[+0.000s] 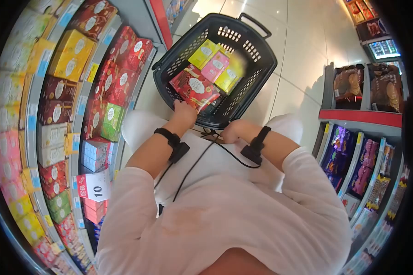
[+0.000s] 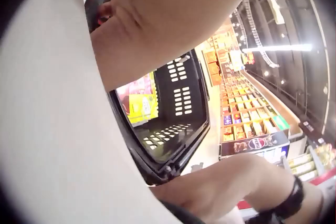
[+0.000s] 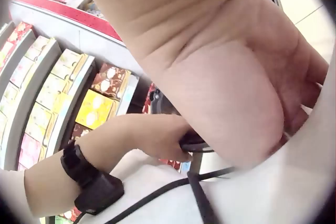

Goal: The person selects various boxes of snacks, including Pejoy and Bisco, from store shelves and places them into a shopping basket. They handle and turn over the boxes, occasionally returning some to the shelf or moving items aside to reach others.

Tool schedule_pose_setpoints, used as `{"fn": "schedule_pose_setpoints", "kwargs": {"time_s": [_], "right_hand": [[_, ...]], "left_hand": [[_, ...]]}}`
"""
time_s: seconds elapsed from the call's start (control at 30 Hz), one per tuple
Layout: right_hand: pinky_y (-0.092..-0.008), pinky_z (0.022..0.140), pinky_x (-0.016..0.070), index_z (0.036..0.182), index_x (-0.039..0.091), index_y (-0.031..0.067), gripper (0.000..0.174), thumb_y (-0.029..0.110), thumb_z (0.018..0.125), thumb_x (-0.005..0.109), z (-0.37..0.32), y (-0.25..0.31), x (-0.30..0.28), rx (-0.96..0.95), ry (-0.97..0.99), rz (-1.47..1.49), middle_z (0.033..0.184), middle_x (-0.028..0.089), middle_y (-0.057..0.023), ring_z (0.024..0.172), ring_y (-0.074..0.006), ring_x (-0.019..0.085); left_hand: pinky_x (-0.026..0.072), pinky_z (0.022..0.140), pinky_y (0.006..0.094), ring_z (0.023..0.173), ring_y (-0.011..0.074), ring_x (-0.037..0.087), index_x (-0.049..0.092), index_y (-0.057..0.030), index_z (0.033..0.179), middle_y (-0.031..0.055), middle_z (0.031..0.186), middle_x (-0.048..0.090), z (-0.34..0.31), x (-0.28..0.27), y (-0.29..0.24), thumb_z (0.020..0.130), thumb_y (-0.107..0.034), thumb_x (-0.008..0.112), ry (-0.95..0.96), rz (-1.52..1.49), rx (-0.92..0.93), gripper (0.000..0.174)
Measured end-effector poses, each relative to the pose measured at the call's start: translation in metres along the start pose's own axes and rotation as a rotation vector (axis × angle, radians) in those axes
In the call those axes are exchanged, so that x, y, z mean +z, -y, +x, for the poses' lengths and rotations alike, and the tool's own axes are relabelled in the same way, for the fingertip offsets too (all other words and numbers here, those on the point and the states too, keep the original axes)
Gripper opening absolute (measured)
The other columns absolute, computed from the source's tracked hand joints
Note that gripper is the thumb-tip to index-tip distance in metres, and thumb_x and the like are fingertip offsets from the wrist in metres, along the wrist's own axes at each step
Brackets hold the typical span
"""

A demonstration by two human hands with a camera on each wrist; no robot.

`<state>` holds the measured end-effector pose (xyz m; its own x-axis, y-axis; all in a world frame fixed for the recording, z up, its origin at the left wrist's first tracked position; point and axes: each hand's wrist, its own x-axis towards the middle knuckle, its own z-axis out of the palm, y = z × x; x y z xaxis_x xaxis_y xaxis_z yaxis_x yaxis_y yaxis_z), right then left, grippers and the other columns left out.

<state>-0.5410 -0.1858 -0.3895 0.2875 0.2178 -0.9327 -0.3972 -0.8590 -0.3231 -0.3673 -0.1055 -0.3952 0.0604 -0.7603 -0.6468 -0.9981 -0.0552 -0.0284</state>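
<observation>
A black plastic shopping basket (image 1: 259, 94) stands tilted in front of the person's knees. Inside lie a red packet (image 1: 193, 87) with a white label, a pink box (image 1: 215, 67) and yellow boxes (image 1: 202, 53). With its fingers curled over the near left rim, the left hand (image 1: 184, 113) grips the basket close to the red packet. At the near right corner is the right hand (image 1: 230, 132), low beside the rim and the white trousers. Its palm side (image 3: 226, 92) shows in the right wrist view, but the fingers are mostly hidden, and I cannot tell whether they hold the rim.
Shelves of boxed sweets (image 1: 71, 55) line the left side, with a price card (image 1: 95, 185) sticking out. On the right, another shelf holds purple packets (image 1: 337, 142) and brown bags (image 1: 348, 83). Black cables (image 1: 195, 165) hang between the forearms. Pale floor tiles (image 1: 298, 55) lie beyond the basket.
</observation>
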Motion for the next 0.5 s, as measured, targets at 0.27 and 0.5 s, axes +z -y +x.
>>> {"fn": "schedule_pose_setpoints", "kwargs": {"time_s": [0.27,0.5], "right_hand": [[-0.0421,0.087,0.0481,0.128,0.050,-0.0017,0.047,0.031,0.095,0.043,0.083,0.024,0.082,-0.014,0.012,0.619,0.122,0.058,-0.0217,0.106,-0.0318,0.059],[-0.0410,0.080,0.0496,0.110,0.062,-0.0016,0.042,0.034,0.089,0.053,0.136,0.081,0.158,-0.285,0.030,1.061,0.107,0.064,-0.0229,0.096,-0.0329,0.063]], "left_hand": [[0.0340,0.086,0.0448,0.098,0.0225,0.057,0.072,-0.0108,0.090,0.0051,0.094,0.067,0.001,0.002,0.010,0.073,-0.022,0.065,0.017,-0.062,0.061,0.022],[0.0351,0.080,0.0405,0.089,0.0204,0.056,0.069,-0.0135,0.079,0.0014,0.081,0.063,-0.009,0.027,0.013,0.071,-0.018,0.063,-0.455,-0.181,0.052,0.011]]}}
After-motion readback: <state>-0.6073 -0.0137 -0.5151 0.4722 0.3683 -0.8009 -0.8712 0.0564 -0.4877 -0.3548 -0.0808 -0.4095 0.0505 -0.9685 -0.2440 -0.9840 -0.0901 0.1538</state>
